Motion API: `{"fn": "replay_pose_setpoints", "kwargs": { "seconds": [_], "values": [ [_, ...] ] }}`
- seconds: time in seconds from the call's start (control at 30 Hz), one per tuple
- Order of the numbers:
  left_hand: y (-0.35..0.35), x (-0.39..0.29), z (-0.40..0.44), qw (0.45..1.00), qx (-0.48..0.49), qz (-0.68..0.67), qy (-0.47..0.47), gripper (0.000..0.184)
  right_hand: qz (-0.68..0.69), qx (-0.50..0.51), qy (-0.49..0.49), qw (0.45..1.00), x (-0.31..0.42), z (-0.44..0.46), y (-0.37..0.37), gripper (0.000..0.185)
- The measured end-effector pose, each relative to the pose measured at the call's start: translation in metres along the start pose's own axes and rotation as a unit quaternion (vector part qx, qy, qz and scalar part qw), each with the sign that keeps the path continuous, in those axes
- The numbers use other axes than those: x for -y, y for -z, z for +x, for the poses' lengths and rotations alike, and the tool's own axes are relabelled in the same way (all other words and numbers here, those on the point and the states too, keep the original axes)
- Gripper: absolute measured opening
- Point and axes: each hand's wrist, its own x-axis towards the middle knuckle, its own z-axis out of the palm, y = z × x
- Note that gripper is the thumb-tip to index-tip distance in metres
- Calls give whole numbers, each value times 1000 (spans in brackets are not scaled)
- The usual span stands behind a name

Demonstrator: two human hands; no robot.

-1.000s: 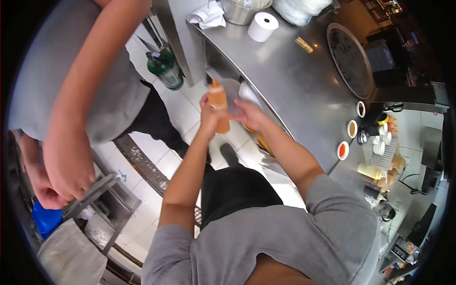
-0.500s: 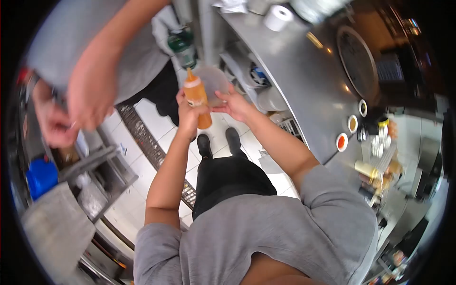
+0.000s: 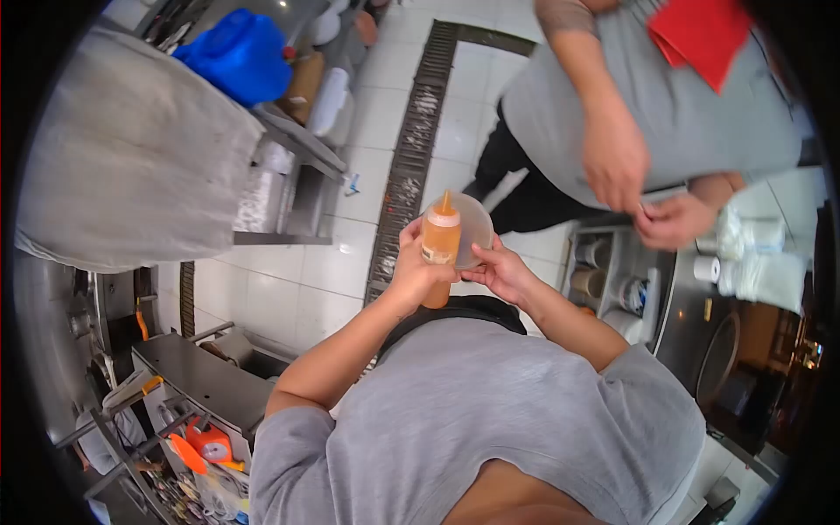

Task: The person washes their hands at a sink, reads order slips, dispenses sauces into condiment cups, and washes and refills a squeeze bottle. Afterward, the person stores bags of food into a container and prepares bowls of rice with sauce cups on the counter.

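Observation:
My left hand (image 3: pixel 413 273) is wrapped round a squeeze bottle (image 3: pixel 442 236) of orange sauce, its pointed nozzle tilted up and away from me. Beside and behind the bottle is a round, translucent plastic bowl or lid (image 3: pixel 475 229). My right hand (image 3: pixel 507 273) pinches that round piece at its near right edge, thumb on top. Both hands are close together in front of my waist, above the tiled floor. Whether my left fingers also touch the round piece is hidden by the bottle.
A co-worker in a grey shirt (image 3: pixel 647 114) stands ahead on the right, hands together. A floor drain grate (image 3: pixel 416 140) runs ahead. To the left are a blue jug (image 3: pixel 236 57) and a cloth-covered surface (image 3: pixel 131 149); an orange scale (image 3: pixel 208 440) sits lower left. A steel counter (image 3: pixel 687 302) is right.
My view and body have turned left, so the co-worker and counter now appear on the right. The bottle and round plastic piece stay in my hands, now nearer my body.

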Motion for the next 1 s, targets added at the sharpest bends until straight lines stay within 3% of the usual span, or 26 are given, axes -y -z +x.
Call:
{"fn": "replay_pose_setpoints", "kwargs": {
  "seconds": [0.17,0.3,0.5,0.63,0.77,0.8,1.0],
  "values": [
    [108,-42,58,989,-30,103,-97,70,17,40,36,998,53,82,-101,57],
    [152,-102,126,985,-95,-5,-140,70,-22,65,88,994,135,144,-158,60],
    [193,-191,281,968,-101,-51,-224,75,-91,79,186,975,300,246,-201,64],
    [214,-252,400,954,-118,-60,-269,74,-121,130,261,949,436,321,-220,67],
    [229,-314,507,951,-86,-150,-258,72,-108,126,267,949,536,377,-232,67],
    [233,-330,533,947,-97,-101,-289,68,-99,122,265,951,560,392,-233,67],
    [232,-396,690,968,13,-112,-224,75,-54,88,257,961,690,466,-193,65]
  ]
}}
